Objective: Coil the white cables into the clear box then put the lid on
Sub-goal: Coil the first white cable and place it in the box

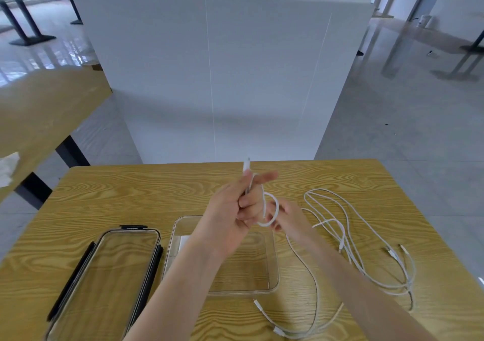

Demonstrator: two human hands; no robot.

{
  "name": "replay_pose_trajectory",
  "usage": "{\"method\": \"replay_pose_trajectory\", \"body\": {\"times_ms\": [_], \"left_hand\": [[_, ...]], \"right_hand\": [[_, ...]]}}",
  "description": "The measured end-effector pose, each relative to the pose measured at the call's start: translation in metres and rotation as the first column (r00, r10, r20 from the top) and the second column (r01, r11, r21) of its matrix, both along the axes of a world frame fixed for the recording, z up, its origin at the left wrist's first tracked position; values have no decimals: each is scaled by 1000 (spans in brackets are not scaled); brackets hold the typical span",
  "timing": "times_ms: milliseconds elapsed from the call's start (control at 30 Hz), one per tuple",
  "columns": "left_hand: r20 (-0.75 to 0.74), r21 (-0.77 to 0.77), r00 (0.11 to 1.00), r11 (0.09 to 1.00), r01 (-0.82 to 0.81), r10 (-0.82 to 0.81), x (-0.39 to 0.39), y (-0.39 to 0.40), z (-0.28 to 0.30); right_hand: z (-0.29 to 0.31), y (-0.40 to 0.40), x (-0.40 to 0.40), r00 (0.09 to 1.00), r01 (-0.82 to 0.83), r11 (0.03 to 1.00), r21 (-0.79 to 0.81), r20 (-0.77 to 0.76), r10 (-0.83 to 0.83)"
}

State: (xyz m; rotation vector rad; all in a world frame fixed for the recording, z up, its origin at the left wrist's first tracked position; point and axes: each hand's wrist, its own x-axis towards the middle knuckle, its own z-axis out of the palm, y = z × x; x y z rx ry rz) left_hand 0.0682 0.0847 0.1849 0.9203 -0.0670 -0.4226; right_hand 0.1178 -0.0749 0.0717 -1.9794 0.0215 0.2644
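Note:
My left hand (235, 204) is raised above the table and grips one end of a white cable (269, 210), whose plug sticks up past the fingers. A loop of that cable wraps round the left fingers. Just right of it, my right hand (290, 220) pinches the loop. The cable's free length (311, 275) trails down onto the table. The clear box (273, 267) stands open under my left forearm, with a white item inside at its left end. Left of the box lies the clear lid (104, 275) with black latches.
More loose white cables (366, 249) sprawl over the right part of the wooden table (157, 183). A white partition (222, 79) stands right behind the table's far edge. Another wooden table (39, 110) is off to the left.

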Motion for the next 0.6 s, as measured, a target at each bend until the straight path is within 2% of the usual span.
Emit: {"method": "replay_pose_trajectory", "body": {"times_ms": [100, 200, 400, 500, 600], "left_hand": [[-29, 204, 999, 978, 41, -36, -6, 5, -8], [-23, 399, 996, 912, 90, -88, -9, 7, -17], [-148, 601, 986, 785, 149, -74, 0, 3, -43], [-168, 601, 986, 792, 106, -5, 5, -2, -49], [-239, 442, 965, 897, 6, 111, 14, -3, -55]], "right_hand": [[19, -4, 20, 992, 22, 998, -64, 126, -14], [46, -7, 36, 983, 46, 998, -37, 182, -38], [96, -3, 34, 978, 62, 997, 40, 195, -68], [113, 0, 19, 977, 21, 999, 27, 213, -27], [129, 1, -1, 979, -81, 997, 2, 187, 79]]}}
